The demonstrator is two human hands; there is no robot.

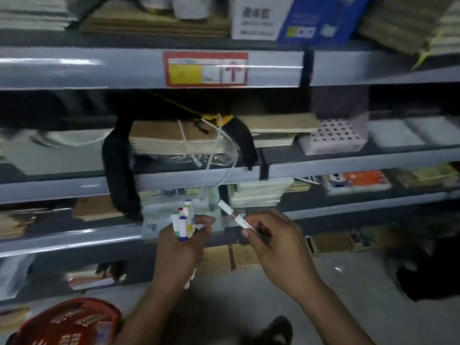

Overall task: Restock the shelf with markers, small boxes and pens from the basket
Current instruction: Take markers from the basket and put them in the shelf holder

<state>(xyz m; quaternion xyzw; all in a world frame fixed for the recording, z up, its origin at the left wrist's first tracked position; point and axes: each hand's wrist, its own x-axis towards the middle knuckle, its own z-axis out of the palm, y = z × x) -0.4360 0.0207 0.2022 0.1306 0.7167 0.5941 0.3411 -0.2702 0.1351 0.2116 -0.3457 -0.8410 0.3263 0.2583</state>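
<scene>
Fingers (199,224) of the left hand (180,247) curl round a bunch of markers (184,221), caps up, held in front of a grey shelf (74,237). The right hand (276,242) pinches a single white marker (236,215) between thumb and fingertips, tilted up to the left, near the bunch but apart from it. A red basket (72,324) sits low at the left, with small boxes inside. A black strap (117,170) hangs down over the shelf edges just left of the hands, and white cords (219,145) dangle from a tied cardboard stack (174,140) above. A red price label (205,68) marks the upper shelf edge.
</scene>
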